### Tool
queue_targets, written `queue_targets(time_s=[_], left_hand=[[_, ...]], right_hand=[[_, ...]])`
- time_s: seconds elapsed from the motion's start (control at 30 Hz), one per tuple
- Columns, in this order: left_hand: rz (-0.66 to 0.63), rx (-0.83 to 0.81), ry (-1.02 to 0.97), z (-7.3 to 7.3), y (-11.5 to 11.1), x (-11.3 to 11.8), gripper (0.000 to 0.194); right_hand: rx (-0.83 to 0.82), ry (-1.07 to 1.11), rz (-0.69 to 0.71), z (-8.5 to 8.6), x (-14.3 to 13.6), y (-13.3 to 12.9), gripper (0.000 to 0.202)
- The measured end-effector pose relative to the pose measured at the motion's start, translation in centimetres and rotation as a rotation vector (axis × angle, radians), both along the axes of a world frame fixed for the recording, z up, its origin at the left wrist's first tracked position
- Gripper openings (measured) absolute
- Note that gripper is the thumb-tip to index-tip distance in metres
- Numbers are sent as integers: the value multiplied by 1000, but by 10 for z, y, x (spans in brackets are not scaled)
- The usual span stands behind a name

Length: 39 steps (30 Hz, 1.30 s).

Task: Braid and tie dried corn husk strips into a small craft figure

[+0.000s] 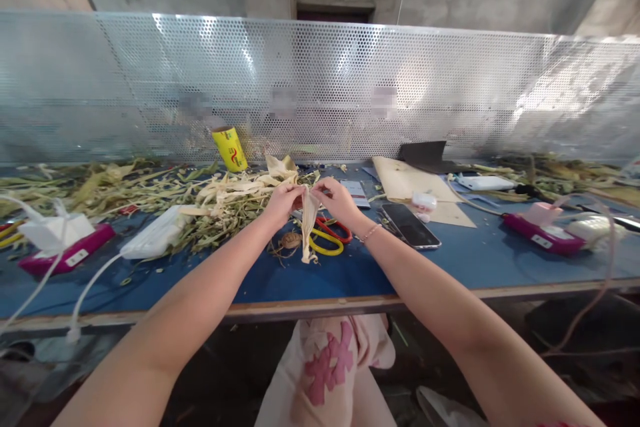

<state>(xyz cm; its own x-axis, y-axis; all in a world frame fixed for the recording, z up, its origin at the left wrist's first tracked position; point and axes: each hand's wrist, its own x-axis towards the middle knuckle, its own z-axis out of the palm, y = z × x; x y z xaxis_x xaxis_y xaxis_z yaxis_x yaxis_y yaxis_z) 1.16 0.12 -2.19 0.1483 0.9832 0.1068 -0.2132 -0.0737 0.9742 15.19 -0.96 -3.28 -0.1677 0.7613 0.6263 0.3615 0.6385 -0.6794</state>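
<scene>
My left hand (283,204) and my right hand (341,201) meet above the blue table. Between them, the fingertips of both hands pinch the top of a pale dried corn husk (309,223), which hangs down with a curled lower end. Behind and beside the husk lie scissors (329,248) with yellow and red handles; their blades are mostly hidden. A small brown woven-looking piece (291,240) with loose fibres sits left of the husk. Close to my left hand spreads a heap of dried husk strips (220,197), greenish and cream.
A black phone (413,225) and cardboard sheets (400,180) lie to the right. Purple power strips (543,237) with cables stand at both sides. A white power bank (156,232) lies left. Behind are a yellow tube (231,149) and a perforated metal screen (320,80).
</scene>
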Motion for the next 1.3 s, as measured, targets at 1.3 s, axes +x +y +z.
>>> queue_targets(time_s=[1.3], left_hand=[[50, 34, -36, 2, -1, -1, 24]], right_hand=[[-42, 213, 130, 2, 1, 1, 15]])
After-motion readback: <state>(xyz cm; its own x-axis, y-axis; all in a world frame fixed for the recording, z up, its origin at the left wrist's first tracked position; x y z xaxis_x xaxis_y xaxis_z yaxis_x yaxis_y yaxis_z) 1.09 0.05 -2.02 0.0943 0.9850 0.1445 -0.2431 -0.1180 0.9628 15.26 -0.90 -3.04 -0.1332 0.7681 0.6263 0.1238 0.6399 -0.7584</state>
